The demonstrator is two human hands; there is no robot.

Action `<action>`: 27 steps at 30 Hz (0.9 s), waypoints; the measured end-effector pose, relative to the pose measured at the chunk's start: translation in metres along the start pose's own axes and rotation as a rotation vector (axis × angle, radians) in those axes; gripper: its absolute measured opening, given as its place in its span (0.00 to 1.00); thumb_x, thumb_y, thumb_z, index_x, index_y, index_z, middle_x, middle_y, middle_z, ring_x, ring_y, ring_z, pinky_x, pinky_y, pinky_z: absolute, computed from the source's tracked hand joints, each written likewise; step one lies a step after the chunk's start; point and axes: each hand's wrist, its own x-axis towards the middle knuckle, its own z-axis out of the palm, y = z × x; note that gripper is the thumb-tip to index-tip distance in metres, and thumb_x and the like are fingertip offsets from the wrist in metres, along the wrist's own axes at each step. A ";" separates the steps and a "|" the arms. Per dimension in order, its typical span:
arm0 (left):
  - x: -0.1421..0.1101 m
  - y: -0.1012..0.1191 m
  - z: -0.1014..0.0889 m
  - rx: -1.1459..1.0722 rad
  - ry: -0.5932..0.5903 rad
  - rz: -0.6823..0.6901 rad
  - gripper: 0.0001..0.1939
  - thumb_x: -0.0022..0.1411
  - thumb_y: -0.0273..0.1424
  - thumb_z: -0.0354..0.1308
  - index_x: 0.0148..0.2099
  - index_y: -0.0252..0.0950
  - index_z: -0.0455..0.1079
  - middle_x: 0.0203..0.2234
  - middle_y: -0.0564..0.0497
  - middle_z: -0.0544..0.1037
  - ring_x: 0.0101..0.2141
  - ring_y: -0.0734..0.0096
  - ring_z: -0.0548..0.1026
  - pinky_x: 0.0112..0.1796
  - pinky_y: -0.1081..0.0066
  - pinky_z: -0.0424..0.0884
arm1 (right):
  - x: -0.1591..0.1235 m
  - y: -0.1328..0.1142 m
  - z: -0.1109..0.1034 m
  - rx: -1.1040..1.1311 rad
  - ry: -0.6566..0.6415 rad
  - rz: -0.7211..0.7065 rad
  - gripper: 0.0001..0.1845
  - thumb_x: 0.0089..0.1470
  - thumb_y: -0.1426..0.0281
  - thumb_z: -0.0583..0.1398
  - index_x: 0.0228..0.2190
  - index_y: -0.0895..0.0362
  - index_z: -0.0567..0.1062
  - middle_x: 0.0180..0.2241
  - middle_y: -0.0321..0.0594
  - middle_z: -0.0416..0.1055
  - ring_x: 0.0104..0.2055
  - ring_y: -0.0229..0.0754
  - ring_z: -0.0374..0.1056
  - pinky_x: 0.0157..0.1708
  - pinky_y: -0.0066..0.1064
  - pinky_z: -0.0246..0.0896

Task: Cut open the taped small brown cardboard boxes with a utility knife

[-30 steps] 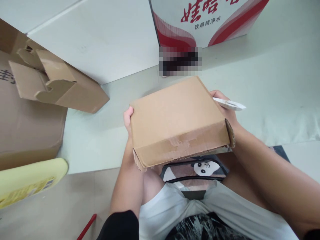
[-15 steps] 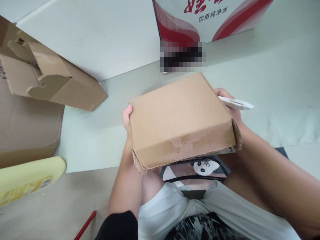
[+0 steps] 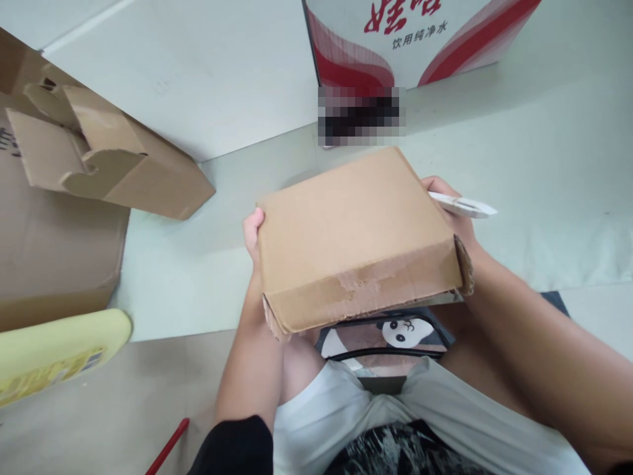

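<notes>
I hold a flat brown cardboard box (image 3: 353, 234) over my lap, its near side scuffed where tape was torn off. My left hand (image 3: 252, 232) grips its left edge, with only the thumb showing above the box. My right hand (image 3: 457, 214) grips the right edge and also clamps a white flat tool (image 3: 465, 206) that sticks out to the right. Most fingers of both hands are hidden under the box.
An open cardboard box (image 3: 106, 158) with loose flaps leans on a larger brown carton (image 3: 54, 251) at the left. A red-and-white printed carton (image 3: 410, 33) stands at the back. A yellow packet (image 3: 54, 353) lies at lower left, and a red rod (image 3: 168, 445) below it.
The box and both hands have stayed almost still; the view only shifted slightly.
</notes>
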 end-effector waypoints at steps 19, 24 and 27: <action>0.000 0.001 -0.007 -0.024 -0.072 0.061 0.13 0.62 0.40 0.58 0.30 0.37 0.67 0.22 0.56 0.74 0.23 0.73 0.76 0.29 0.74 0.72 | -0.002 0.004 0.002 -0.022 0.056 -0.114 0.14 0.51 0.68 0.61 0.39 0.50 0.64 0.30 0.29 0.66 0.31 0.38 0.62 0.34 0.33 0.56; -0.005 0.000 -0.008 -0.032 -0.098 0.032 0.14 0.60 0.44 0.58 0.30 0.40 0.68 0.23 0.55 0.75 0.25 0.70 0.78 0.27 0.73 0.72 | 0.000 0.011 0.001 0.099 0.039 -0.204 0.16 0.55 0.65 0.60 0.42 0.47 0.60 0.41 0.36 0.74 0.45 0.43 0.73 0.41 0.36 0.64; -0.004 0.000 -0.009 -0.011 -0.110 0.017 0.14 0.59 0.46 0.57 0.31 0.41 0.70 0.26 0.55 0.77 0.27 0.68 0.79 0.27 0.72 0.73 | -0.002 0.010 0.001 0.138 -0.017 -0.240 0.20 0.53 0.58 0.62 0.42 0.47 0.58 0.47 0.40 0.75 0.51 0.47 0.76 0.44 0.40 0.67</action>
